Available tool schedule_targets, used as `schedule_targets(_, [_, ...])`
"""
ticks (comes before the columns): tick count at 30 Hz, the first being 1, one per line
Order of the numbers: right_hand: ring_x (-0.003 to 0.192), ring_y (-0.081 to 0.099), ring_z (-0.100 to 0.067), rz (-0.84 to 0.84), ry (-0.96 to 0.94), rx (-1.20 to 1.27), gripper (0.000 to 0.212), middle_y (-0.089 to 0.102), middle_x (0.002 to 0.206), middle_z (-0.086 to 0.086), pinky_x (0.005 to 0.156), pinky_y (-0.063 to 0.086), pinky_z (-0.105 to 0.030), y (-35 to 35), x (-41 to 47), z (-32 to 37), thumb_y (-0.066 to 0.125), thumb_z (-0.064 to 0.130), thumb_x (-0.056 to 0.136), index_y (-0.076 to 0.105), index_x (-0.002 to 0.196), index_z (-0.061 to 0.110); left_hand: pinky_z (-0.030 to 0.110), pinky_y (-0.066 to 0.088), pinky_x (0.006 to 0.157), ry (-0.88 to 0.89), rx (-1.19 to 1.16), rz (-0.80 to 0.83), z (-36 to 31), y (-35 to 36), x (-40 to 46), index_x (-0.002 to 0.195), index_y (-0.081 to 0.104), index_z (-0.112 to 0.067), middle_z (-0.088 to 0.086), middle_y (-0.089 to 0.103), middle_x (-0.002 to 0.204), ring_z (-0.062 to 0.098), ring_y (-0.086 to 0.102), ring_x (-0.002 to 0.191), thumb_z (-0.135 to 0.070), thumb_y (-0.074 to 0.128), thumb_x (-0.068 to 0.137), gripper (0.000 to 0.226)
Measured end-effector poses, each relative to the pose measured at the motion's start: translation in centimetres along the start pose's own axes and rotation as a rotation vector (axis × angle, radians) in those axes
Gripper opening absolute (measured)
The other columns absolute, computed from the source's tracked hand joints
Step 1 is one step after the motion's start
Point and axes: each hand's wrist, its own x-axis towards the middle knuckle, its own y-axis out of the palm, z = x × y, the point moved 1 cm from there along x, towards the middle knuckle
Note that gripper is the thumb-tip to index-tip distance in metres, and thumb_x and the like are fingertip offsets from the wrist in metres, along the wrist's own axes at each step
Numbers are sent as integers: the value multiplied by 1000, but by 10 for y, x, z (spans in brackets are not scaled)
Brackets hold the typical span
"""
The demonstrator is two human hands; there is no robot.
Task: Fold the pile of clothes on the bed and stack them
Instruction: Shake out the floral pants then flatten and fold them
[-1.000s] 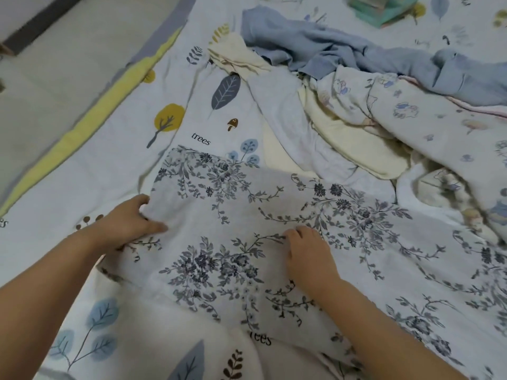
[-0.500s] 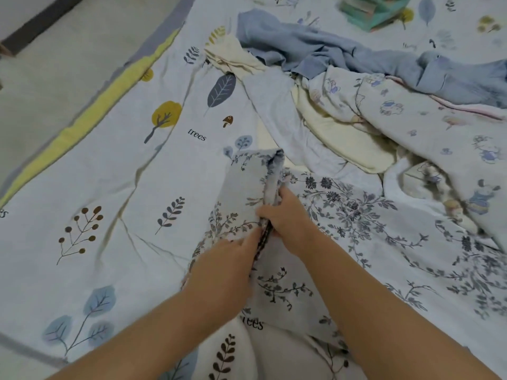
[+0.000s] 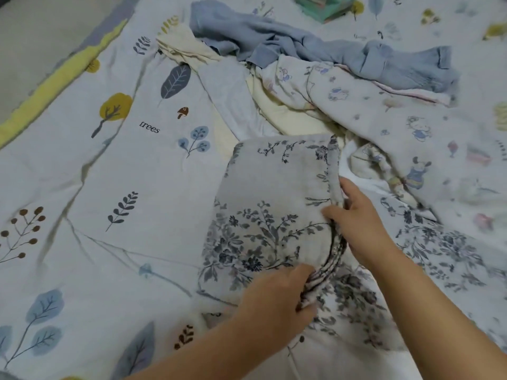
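Note:
A white cloth with a dark floral print (image 3: 263,215) lies on the bed, its left part folded over to the right. My left hand (image 3: 277,303) grips the folded edge near the bottom. My right hand (image 3: 356,223) pinches the same edge higher up. Behind it sits the pile: a blue garment (image 3: 301,45), a cream garment (image 3: 186,48), a pale yellow piece (image 3: 277,113) and a white cartoon-print piece (image 3: 384,113).
The bed cover (image 3: 109,187) is white with leaf and tree prints and a yellow border (image 3: 55,80) at the left edge. A green stack (image 3: 326,6) sits at the far top. Floor shows beyond the left edge.
Both hands have carried the cloth's left part over to the right, folding it. The folded edge now lies further right, and my right hand moved with it.

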Motion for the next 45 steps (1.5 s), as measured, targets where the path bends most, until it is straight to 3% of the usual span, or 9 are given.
schedule_targets(5, [74,58,-21,-276,285,-197,26,60,95,-8,62,49,-34,-48,-8,-57,55,3,85,51,107,16,28,44,82,12,-90,406,-16,26,23,119,53,-23,-1,61,106,19,57,98,-45,51,90,36])
schedule_targets(13, [60,44,-11,-331,162,-428,19,46,69,3,47,28,-26,-45,-4,-87,61,14,88,42,89,12,32,37,91,-281,141,-310,50,-6,39,118,57,-10,8,55,119,24,47,108,-12,52,88,31])
schedule_targets(18, [58,48,-17,-478,74,-522,16,52,69,-1,48,32,-29,-73,-17,-87,61,13,89,45,90,13,40,35,95,-528,141,-316,75,-9,44,132,41,-4,17,46,127,33,41,116,-18,49,92,43])
schedule_targets(21, [89,54,-31,-445,262,-660,37,56,104,-16,71,44,-38,-79,-20,-93,62,14,87,43,118,7,34,41,81,-652,-95,-174,77,7,41,125,41,-3,16,56,111,29,52,99,-30,43,97,39])
schedule_targets(24, [95,47,-27,-588,100,-802,50,48,112,-19,81,43,-38,-61,-25,-82,58,14,85,38,131,10,32,41,78,-759,-343,-138,81,10,36,109,49,-6,9,57,98,26,54,92,-35,44,96,32])
schedule_targets(27, [89,43,-9,-294,-158,-824,28,51,111,-9,79,41,-20,-15,-38,-67,54,24,91,52,118,18,35,48,82,-800,-579,-85,91,0,32,102,58,-8,10,65,100,27,61,92,-32,49,95,27])
schedule_targets(31, [83,55,-28,118,-466,-843,22,58,92,-14,72,51,-41,46,-66,-69,61,16,81,65,98,3,27,57,62,-850,-979,61,95,-14,26,105,61,-8,9,73,92,18,69,76,-22,51,94,20])
schedule_targets(41, [80,56,-19,192,-609,-796,41,57,85,-2,70,49,-29,93,-93,-57,57,50,72,65,91,14,22,52,42,-851,-963,318,95,-24,23,100,61,-8,9,68,72,13,62,49,-22,47,97,20])
schedule_targets(45, [70,57,-21,131,-653,-759,23,59,76,-4,64,48,-28,96,-87,-53,77,25,63,66,80,13,23,53,42,-859,-891,425,88,-35,32,90,63,-5,10,67,62,15,62,45,-28,41,99,32])
